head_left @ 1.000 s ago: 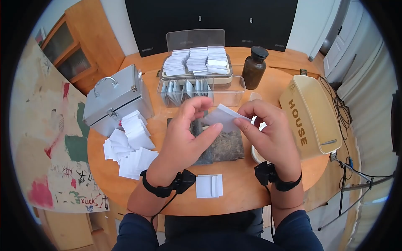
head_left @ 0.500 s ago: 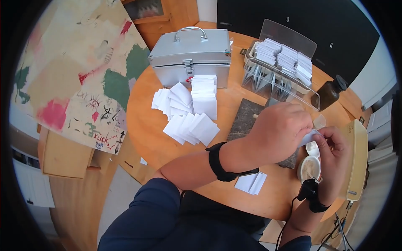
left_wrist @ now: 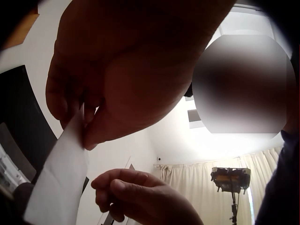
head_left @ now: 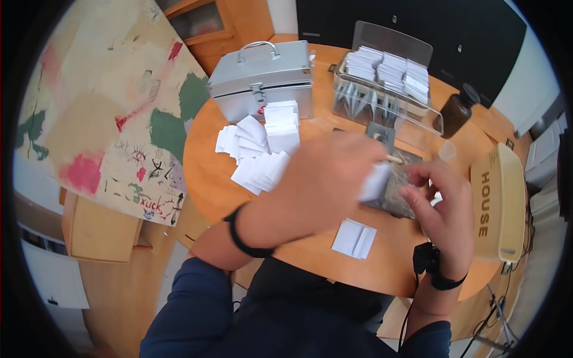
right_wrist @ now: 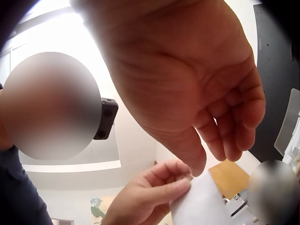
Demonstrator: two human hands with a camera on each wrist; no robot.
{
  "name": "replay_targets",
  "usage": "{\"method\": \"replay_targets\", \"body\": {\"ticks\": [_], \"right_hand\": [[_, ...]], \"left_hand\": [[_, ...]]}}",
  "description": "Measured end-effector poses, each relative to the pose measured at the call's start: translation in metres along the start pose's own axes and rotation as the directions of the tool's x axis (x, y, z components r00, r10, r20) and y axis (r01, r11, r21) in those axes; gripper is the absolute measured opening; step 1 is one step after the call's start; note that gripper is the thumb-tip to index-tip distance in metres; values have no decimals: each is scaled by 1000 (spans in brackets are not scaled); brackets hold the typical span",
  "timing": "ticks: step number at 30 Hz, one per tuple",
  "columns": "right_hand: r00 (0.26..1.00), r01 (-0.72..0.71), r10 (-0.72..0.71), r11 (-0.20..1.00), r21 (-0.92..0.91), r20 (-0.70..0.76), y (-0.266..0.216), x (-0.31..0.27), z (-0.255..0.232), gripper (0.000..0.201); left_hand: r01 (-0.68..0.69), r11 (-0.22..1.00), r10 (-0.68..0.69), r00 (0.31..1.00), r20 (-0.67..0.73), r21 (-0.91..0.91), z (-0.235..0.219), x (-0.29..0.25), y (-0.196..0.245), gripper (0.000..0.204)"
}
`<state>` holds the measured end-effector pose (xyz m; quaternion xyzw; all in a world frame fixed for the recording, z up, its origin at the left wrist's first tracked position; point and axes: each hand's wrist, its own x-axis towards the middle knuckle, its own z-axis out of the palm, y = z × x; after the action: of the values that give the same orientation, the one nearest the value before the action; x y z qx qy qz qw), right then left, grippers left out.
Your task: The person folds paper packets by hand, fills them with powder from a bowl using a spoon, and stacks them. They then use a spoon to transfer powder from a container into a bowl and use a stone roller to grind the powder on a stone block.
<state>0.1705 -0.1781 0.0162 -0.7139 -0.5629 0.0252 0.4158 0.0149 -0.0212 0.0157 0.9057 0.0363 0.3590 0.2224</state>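
My left hand (head_left: pixel 319 185), blurred in the head view, pinches a small white paper packet (head_left: pixel 374 182) at one edge between thumb and fingers. In the left wrist view the packet (left_wrist: pixel 61 173) hangs down from those fingertips. My right hand (head_left: pixel 446 206) is to the right, apart from the packet, with its fingers loosely bent and nothing in them. Beneath the hands lies a dark mottled slab (head_left: pixel 399 194), partly covered by the packet. Nearer the table's front edge, another folded white packet (head_left: pixel 354 238) lies flat.
White packets (head_left: pixel 253 170) lie in loose piles before a silver metal case (head_left: pixel 262 80). Behind the slab stand clear bins (head_left: pixel 412 113) with packed packets. A dark bottle (head_left: pixel 458 113) is at the back right, a cream box (head_left: pixel 495 203) marked HOUSE at the right edge.
The head view has turned toward the left. Both hands were at the packet earlier; now the right hand has let go, and the left hand has moved left with the packet.
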Motion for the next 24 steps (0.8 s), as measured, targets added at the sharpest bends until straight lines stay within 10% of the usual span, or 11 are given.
{"method": "replay_targets", "body": {"ticks": [7,12,22,24], "right_hand": [[990,-11,23,997,83,-140,-6,-9,-27,19],[989,-5,16,997,77,-149,-5,-8,-28,18],[988,-42,45,999,25,-145,-5,-11,-30,17],[990,-56,58,998,17,-132,0,-11,-30,17]], "left_hand": [[316,905,-330,944,1,285,-44,-66,-71,18],[653,757,-653,757,17,-34,-12,-109,-108,16],[284,863,-332,942,44,418,-3,-93,-73,17],[403,911,-395,783,480,93,2,-90,-48,25]]}}
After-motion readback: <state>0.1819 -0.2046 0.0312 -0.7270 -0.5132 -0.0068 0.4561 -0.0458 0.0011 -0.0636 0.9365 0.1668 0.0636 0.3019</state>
